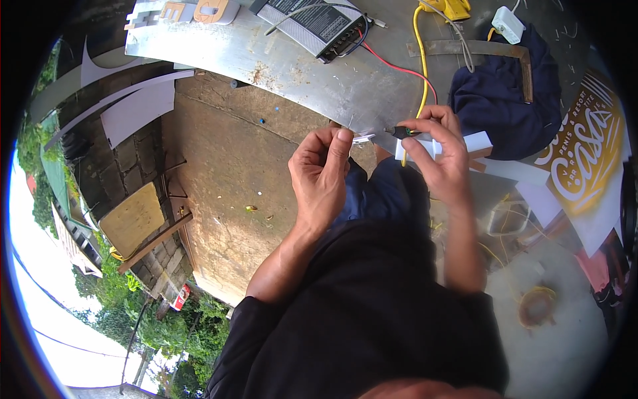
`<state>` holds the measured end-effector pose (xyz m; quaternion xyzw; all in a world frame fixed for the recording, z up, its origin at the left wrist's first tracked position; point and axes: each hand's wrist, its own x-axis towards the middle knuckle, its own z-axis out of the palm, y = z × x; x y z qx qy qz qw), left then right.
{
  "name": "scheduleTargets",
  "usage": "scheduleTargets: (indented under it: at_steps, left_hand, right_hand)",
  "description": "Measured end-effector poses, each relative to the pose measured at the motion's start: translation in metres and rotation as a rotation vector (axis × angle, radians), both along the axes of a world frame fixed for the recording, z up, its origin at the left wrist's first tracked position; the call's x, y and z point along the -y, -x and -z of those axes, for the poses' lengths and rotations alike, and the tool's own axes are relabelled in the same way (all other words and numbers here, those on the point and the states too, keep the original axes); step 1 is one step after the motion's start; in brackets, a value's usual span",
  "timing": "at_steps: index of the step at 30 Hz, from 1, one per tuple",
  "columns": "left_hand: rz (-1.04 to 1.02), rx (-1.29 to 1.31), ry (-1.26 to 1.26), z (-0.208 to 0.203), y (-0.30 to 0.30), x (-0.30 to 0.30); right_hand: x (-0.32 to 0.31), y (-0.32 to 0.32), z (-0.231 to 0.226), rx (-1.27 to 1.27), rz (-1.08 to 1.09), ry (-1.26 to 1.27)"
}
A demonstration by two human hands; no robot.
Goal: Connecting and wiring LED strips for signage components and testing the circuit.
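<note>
My left hand [322, 166] is raised over the table's near edge, thumb and fingertips pinched on a thin wire. A small white piece [363, 139] sticks out beside those fingertips, partly hidden by them. Across a short gap, my right hand [440, 149] grips a small dark tool [399, 132] with a narrow tip pointing at my left hand. A bit of green shows by its fingers; the tool's exact kind is too small to tell. A white strip-shaped piece [478, 142] lies behind and beside my right hand.
On the metal table [299, 80] stand a power supply box [316, 26], a yellow tool [452, 8] with its cord, a white plug adapter [508, 25], a rusty metal square [478, 48] and dark blue cloth [482, 100]. A painted stencil sheet [585, 156] lies right.
</note>
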<state>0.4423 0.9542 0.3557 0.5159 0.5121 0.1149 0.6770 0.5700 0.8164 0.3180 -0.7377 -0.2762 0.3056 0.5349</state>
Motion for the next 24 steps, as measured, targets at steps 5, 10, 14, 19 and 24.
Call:
scheduleTargets:
  at_steps: [5,10,14,19,24]
  left_hand:
    - [0.009,0.002,-0.019,0.0014,0.0025,0.0007]
    - [0.013,0.000,-0.018,0.0026,0.0031,0.0013]
    - [0.005,-0.035,-0.020,0.0031,0.0016,0.0012]
    - [0.010,0.021,-0.024,0.0050,0.0029,0.0013]
    - [0.022,0.016,-0.019,0.0001,-0.0007,0.0015]
  right_hand:
    - [-0.0017,-0.0006,-0.0017,0.029,-0.011,0.003]
    - [-0.0003,-0.0017,-0.0025,0.018,0.017,0.010]
    - [0.0006,-0.0025,-0.0016,0.015,0.020,0.008]
    - [0.0005,-0.0039,-0.0016,0.024,0.001,0.013]
    - [0.0017,-0.0048,-0.0063,-0.019,0.007,-0.011]
